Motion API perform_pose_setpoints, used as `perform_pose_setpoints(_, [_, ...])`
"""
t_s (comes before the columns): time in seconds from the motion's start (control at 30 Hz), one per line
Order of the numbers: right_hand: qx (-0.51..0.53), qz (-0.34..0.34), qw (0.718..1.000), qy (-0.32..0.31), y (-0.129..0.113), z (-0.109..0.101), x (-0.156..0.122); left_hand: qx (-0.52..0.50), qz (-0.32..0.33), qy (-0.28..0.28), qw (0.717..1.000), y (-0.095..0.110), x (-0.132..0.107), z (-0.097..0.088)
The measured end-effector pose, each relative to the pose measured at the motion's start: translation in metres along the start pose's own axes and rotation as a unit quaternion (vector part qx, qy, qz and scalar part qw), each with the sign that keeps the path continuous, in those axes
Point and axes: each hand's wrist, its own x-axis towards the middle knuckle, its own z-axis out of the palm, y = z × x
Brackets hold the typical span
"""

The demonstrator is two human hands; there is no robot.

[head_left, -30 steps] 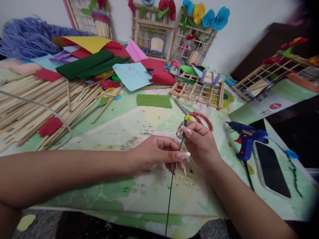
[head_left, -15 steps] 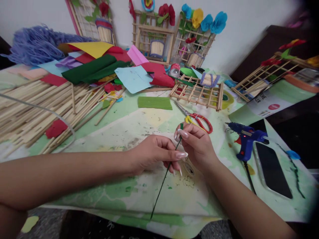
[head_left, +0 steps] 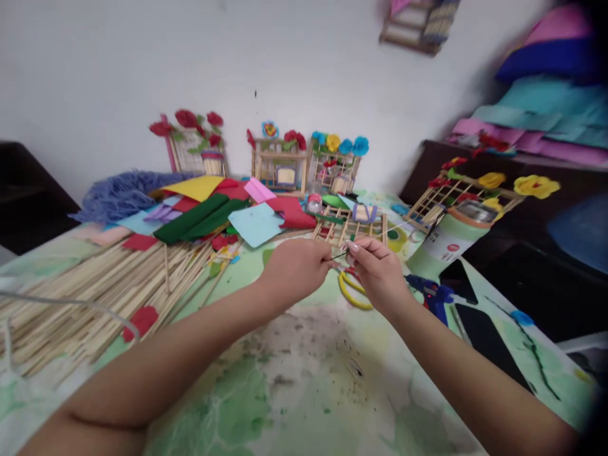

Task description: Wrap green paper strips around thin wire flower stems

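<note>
Between my two hands runs a thin dark green stem, which looks like a paper-wrapped wire. My left hand is closed on one end, its fingers mostly turned away from view. My right hand pinches the other end between thumb and fingertips, where a bit of green strip shows. Just below the hands lie scissors with yellow and red handles, partly covered by my right hand. Behind the hands lies a small stick lattice with a little stick pot on it.
A blue glue gun and a dark phone lie to the right, near a pale green tumbler. Many wooden sticks and coloured paper sheets cover the left. Flower lattices lean against the wall.
Both hands have moved forward, away from the table's front edge, with the stem. The stem now lies nearly level, with only a short piece showing. The view has tilted up.
</note>
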Motion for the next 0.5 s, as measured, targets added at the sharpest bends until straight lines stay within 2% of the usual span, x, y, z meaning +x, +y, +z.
perform_pose_setpoints(0.03, [-0.005,-0.025,1.0,0.004,-0.008,0.003,0.009,0.022,0.026,0.025,0.999,0.006,0.006,-0.006])
perform_pose_setpoints(0.1, [0.011,-0.075,0.997,0.011,-0.028,0.012,0.025,0.012,0.042,0.022,0.999,0.017,0.017,-0.019])
perform_pose_setpoints(0.17, [0.049,-0.109,0.993,0.003,-0.051,0.024,0.036,-0.089,0.047,-0.046,0.994,0.028,0.027,-0.033])
perform_pose_setpoints(0.23, [0.083,-0.116,0.989,-0.032,-0.074,0.035,0.04,-0.251,0.037,-0.151,0.955,0.037,0.033,-0.047])
perform_pose_setpoints(0.27, [0.089,-0.116,0.988,-0.054,-0.083,0.04,0.039,-0.316,0.036,-0.172,0.932,0.039,0.035,-0.052])
perform_pose_setpoints(0.37, [0.094,-0.136,0.979,-0.116,-0.097,0.053,0.033,-0.442,0.056,-0.151,0.882,0.04,0.033,-0.061])
perform_pose_setpoints(0.5, [0.105,-0.135,0.976,-0.132,-0.089,0.065,0.023,-0.505,0.06,-0.144,0.849,0.031,0.025,-0.061])
